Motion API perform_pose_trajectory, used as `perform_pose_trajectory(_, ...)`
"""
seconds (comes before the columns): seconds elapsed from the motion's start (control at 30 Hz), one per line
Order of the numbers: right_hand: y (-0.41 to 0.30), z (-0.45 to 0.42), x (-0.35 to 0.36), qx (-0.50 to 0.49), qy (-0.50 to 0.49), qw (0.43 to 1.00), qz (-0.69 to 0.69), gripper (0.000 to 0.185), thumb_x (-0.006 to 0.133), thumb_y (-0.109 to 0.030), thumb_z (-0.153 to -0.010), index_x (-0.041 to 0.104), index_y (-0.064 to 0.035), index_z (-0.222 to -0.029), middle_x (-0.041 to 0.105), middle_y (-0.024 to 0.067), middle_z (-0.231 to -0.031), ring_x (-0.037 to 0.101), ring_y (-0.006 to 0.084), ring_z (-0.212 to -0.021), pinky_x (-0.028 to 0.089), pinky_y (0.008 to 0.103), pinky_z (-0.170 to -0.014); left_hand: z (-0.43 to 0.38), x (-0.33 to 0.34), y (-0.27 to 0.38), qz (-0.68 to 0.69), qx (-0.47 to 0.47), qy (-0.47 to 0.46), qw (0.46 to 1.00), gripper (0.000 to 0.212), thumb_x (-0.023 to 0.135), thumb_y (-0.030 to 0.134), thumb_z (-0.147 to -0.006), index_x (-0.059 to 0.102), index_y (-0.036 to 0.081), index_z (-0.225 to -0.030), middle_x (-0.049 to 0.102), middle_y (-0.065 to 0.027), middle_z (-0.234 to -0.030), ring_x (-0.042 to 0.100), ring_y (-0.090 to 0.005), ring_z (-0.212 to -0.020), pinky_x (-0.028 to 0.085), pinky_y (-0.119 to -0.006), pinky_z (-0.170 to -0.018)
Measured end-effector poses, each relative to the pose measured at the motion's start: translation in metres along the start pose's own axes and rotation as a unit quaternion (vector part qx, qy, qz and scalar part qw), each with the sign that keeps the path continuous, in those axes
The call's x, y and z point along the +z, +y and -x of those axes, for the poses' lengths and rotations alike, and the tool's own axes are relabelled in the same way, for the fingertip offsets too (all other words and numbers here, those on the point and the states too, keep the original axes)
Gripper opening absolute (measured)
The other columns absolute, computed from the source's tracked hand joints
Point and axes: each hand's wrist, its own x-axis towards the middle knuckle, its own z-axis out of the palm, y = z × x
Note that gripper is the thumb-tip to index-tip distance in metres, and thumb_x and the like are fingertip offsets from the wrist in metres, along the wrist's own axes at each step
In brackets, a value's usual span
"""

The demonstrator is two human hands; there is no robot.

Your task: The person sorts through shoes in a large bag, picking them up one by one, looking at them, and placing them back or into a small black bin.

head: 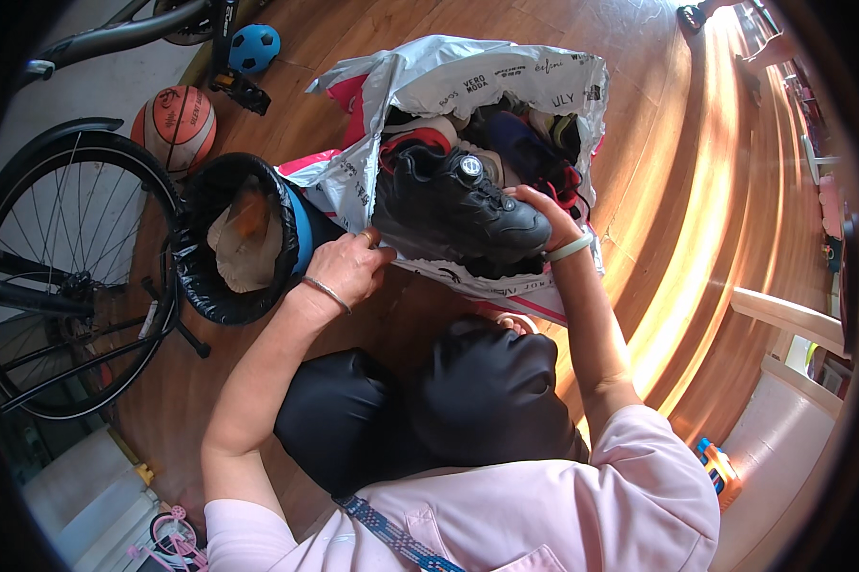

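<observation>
A large white and pink plastic bag [437, 79] stands wide-mouthed on the floor before my knees, filled with several shoes. My left hand [351, 264] pinches the bag's near left rim. At the bag's mouth, my right hand [547, 218] grips the toe end of a black sneaker [465, 207] with a round dial on top. Its heel points left, over the other shoes. Behind it lie a red and white shoe [429, 136], a dark blue shoe [512, 146] and a black shoe with red parts [562, 186]. Lower shoes are hidden.
Left of the bag stands a trash bin [301, 222] with a black liner. A bicycle wheel [79, 272], a basketball [176, 129] and a blue ball [254, 48] are beyond it. At the far right, another person's legs [765, 57] show. An orange toy [719, 472] lies at lower right.
</observation>
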Motion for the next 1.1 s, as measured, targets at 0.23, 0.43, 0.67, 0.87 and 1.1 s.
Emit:
perform_pose_trajectory(0.23, 0.0, 0.0, -0.004, 0.007, -0.069, 0.998, -0.008, 0.034, 0.04, -0.022, -0.087, 0.052, 0.0044, -0.105, 0.061, 0.0124, -0.096, 0.06, 0.0189, -0.085, 0.048, 0.0299, -0.079, 0.0, 0.002, -0.001, -0.003, -0.004, 0.002, 1.0, 0.026, 0.058, 0.008, -0.066, 0.061, 0.015, -0.09, 0.053, -0.0061, -0.091, 0.055, -0.0241, -0.079, 0.047, -0.034, -0.066)
perform_pose_trajectory(0.43, 0.002, 0.0, 0.0, -0.009, -0.035, 0.999, 0.027, 0.033, 0.041, -0.019, -0.087, 0.052, 0.0041, -0.107, 0.06, 0.0115, -0.099, 0.06, 0.017, -0.085, 0.048, 0.0286, -0.078, 0.0, 0.003, -0.001, -0.003, 0.003, 0.008, 1.0, 0.025, 0.058, 0.009, -0.066, 0.061, 0.015, -0.091, 0.053, -0.0064, -0.09, 0.055, -0.0245, -0.078, 0.047, -0.035, -0.066)
perform_pose_trajectory(0.67, 0.005, -0.002, -0.007, 0.005, -0.023, 0.999, 0.033, 0.033, 0.041, -0.019, -0.087, 0.051, 0.0039, -0.109, 0.06, 0.0103, -0.101, 0.059, 0.0154, -0.086, 0.047, 0.0275, -0.079, -0.002, -0.003, 0.003, -0.003, -0.004, -0.012, 1.0, 0.026, 0.058, 0.008, -0.066, 0.06, 0.013, -0.091, 0.053, -0.0075, -0.091, 0.055, -0.0257, -0.079, 0.047, -0.035, -0.066)
perform_pose_trajectory(0.87, 0.005, -0.001, -0.005, 0.006, -0.031, 0.999, 0.019, 0.033, 0.04, -0.019, -0.087, 0.051, 0.0044, -0.108, 0.059, 0.0109, -0.101, 0.059, 0.0161, -0.087, 0.047, 0.0277, -0.08, -0.002, -0.002, 0.003, 0.001, -0.006, -0.014, 1.0, 0.026, 0.058, 0.008, -0.066, 0.06, 0.013, -0.091, 0.053, -0.0077, -0.091, 0.055, -0.0259, -0.079, 0.047, -0.035, -0.066)
perform_pose_trajectory(1.1, 0.007, -0.001, -0.007, -0.015, -0.029, 0.999, 0.028, 0.032, 0.041, -0.019, -0.088, 0.052, 0.0044, -0.107, 0.06, 0.011, -0.101, 0.059, 0.0166, -0.087, 0.047, 0.028, -0.08, -0.001, -0.002, 0.002, 0.001, -0.006, -0.015, 1.0, 0.026, 0.059, 0.009, -0.066, 0.06, 0.013, -0.092, 0.053, -0.0075, -0.092, 0.055, -0.0255, -0.08, 0.047, -0.035, -0.067)
